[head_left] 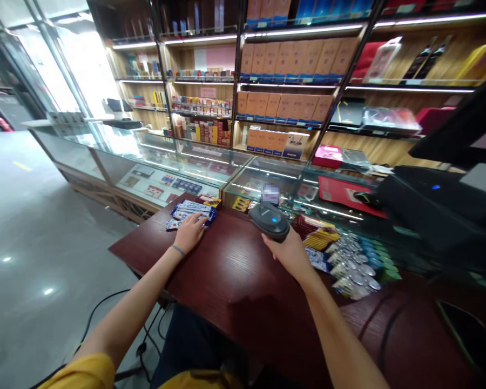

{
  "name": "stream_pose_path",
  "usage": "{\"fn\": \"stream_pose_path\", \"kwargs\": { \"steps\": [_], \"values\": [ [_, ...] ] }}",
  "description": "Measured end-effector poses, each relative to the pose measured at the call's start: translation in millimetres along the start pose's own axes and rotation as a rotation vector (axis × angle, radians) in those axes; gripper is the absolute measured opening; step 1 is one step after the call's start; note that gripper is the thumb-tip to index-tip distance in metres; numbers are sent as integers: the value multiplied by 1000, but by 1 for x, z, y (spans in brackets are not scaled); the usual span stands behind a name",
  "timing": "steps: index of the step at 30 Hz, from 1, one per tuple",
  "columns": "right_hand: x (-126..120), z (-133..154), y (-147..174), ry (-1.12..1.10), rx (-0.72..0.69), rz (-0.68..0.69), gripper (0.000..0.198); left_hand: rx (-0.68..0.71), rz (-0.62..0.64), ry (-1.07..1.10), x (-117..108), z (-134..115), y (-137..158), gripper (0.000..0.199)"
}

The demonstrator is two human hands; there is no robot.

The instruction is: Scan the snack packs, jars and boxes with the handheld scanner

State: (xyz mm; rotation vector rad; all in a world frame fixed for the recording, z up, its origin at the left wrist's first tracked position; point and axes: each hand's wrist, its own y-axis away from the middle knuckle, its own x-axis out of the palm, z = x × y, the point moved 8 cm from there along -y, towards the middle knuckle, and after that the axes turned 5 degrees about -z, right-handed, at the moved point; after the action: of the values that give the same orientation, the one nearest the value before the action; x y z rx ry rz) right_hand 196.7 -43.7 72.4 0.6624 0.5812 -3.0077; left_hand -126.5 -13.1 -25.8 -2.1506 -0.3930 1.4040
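Observation:
My right hand is wrapped round the handle of a black barcode scanner, its head raised above the tabletop with a blue light on top. My left hand lies with fingers stretched out over a small pile of blue-and-white snack packets at the table's far left corner. The fingertips rest on the packets' near right side. Beyond that pile lies a yellow-and-red packet. Right of the scanner are brown-and-yellow packets and more blue-and-white packets, partly hidden by my right forearm.
The dark red wooden table meets a glass display counter. Silver-topped small containers stand in rows at the right, near a black checkout machine. A phone-like dark object lies at right. Cables hang below left. Stocked shelves line the wall.

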Motion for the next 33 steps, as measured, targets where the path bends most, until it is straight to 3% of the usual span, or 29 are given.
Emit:
{"fn": "stream_pose_path", "kwargs": {
  "steps": [5, 9, 16, 20, 23, 26, 30, 33],
  "values": [
    [39, -10, 11, 66, 19, 131, 52, -110, -61, -115, -15, 40, 15, 36],
    [56, -16, 15, 111, 13, 177, 54, -197, -37, -201, -14, 57, 21, 39],
    [58, -20, 16, 109, 30, 194, 58, -191, 0, -224, -13, 57, 19, 30],
    [48, -14, 14, 86, -19, 161, 48, -190, -79, -161, -23, 44, 15, 27],
    [37, -9, 11, 52, -21, 119, 47, -214, -229, 24, -33, 24, 7, 30],
    [21, -6, 7, 25, -3, 60, 51, -376, -289, 343, -25, 7, -8, 29],
    [1, -4, -1, 109, 22, 20, 49, -760, -120, 1067, 34, -21, -25, 24],
    [-9, -3, -4, 267, 38, 74, 47, -891, -1, 1471, 71, -56, -29, 22]
  ]
}}
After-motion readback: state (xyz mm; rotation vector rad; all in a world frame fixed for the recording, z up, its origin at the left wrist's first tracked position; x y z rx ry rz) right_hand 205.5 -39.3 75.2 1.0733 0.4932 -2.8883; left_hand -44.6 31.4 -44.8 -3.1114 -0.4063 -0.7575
